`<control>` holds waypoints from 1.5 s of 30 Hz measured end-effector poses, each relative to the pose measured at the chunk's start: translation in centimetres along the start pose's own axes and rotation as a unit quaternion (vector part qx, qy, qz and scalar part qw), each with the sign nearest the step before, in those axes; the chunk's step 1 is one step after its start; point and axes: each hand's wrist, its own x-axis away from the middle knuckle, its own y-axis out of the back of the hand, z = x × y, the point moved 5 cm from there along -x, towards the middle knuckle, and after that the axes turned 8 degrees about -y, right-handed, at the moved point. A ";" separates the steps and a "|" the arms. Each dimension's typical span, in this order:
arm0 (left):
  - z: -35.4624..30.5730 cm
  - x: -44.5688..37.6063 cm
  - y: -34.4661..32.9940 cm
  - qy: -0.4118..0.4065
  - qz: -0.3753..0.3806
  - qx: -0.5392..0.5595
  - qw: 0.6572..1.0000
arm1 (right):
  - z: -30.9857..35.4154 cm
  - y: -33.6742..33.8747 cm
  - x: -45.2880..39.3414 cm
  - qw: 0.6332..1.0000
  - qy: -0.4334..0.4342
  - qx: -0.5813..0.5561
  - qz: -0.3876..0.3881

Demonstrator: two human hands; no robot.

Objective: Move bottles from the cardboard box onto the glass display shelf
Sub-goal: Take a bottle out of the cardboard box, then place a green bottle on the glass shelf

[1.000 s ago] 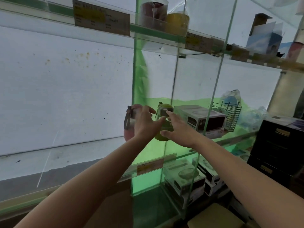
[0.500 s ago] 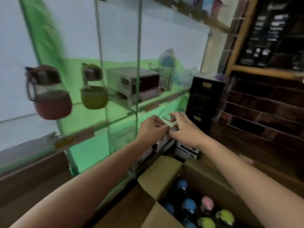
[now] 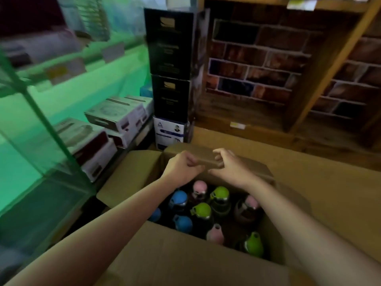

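While I look down through the head camera, my left hand (image 3: 181,169) and right hand (image 3: 231,169) hang side by side above the open cardboard box (image 3: 185,263), in front of its far flap (image 3: 198,154); the fingers of both are curled, but motion blur keeps me from telling whether they grip the flap or nothing at all. Inside the box the bottles stand upright and close together: blue caps (image 3: 179,198) on the left, green caps (image 3: 220,193) in the middle, pink caps (image 3: 199,185) among them. The glass display shelf (image 3: 37,112) rises at the left, with white cartons (image 3: 115,114) stacked low behind the glass, and black boxes (image 3: 171,58) piled beyond the box
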 end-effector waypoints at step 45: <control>9.5 -2.6 -13.8 0.081 0.161 -0.042 0.983 | -12.8 -10.6 -8.2 0.936 -0.009 0.326 0.133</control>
